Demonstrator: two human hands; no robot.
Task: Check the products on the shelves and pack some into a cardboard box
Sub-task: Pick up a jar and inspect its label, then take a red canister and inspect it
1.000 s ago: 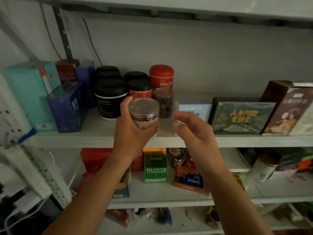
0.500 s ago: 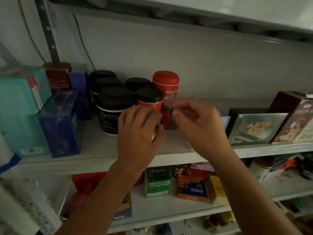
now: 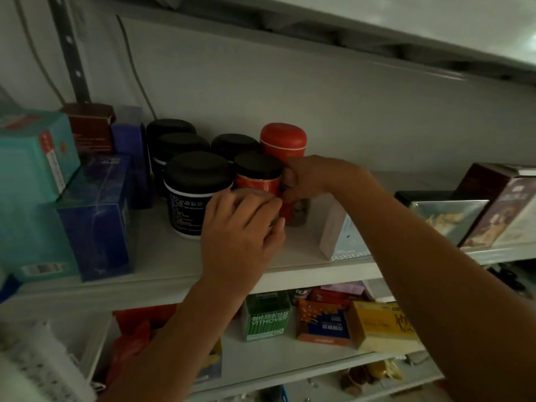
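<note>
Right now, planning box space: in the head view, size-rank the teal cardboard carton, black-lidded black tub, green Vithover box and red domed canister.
1. teal cardboard carton, nearest the camera
2. black-lidded black tub
3. green Vithover box and red domed canister: unranked, because the canister is partly hidden

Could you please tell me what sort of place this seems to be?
Most likely a stockroom or shop storage area for packaged goods: tiered white shelves against a bare wall, a cluster of black-lidded jars, and retail boxes such as the green box on the tier below.
</note>
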